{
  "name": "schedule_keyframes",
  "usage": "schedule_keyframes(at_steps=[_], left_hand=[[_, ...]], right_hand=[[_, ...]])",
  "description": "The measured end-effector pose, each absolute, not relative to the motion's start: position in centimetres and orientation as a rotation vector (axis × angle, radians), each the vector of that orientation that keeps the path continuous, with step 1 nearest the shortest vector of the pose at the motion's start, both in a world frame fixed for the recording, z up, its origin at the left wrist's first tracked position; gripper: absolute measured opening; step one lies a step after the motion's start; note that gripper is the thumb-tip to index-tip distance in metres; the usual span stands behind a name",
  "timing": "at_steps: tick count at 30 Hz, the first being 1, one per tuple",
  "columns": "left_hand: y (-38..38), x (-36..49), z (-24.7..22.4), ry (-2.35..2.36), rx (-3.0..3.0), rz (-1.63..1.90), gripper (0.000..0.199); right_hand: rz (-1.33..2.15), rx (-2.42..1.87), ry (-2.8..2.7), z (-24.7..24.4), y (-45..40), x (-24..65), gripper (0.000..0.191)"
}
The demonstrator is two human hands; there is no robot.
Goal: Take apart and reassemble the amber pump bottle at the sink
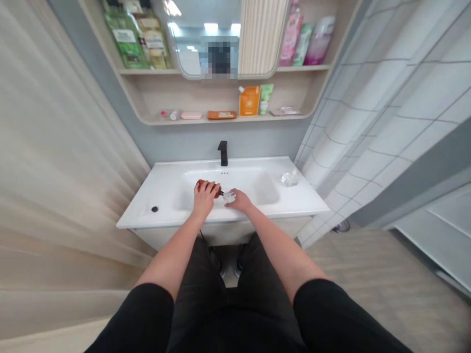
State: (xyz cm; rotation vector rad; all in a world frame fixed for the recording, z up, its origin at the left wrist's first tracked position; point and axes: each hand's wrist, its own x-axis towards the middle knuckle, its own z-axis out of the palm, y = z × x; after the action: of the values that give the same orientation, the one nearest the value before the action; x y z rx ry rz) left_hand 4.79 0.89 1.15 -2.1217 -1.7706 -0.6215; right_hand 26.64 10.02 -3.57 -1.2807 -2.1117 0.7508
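My left hand (205, 196) is wrapped round an amber bottle (202, 183) above the sink. The bottle lies tilted nearly on its side, its dark neck pointing right. Right at the neck is a small clear cup (228, 197), gripped by my right hand (240, 200). I cannot make out whether any liquid is in the cup. A small round black cap (154, 209) rests on the counter to the left.
Behind my hands, a black faucet (223, 153) rises over the white sink (263, 189). A clear object (290, 178) stands on the right counter. Above hangs a shelf unit (221, 121) with a mirror, several bottles, an orange pouch (249, 101) and a green tube (265, 99).
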Motion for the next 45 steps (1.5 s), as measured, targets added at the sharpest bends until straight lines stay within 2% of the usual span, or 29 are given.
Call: schedule_keyframes(at_steps=[45], left_hand=[[0.58, 5.03, 1.43, -1.777, -2.118, -0.595, 0.069]], right_hand=[[0.722, -1.252, -2.130, -3.79, 10.09, 26.58, 0.067]])
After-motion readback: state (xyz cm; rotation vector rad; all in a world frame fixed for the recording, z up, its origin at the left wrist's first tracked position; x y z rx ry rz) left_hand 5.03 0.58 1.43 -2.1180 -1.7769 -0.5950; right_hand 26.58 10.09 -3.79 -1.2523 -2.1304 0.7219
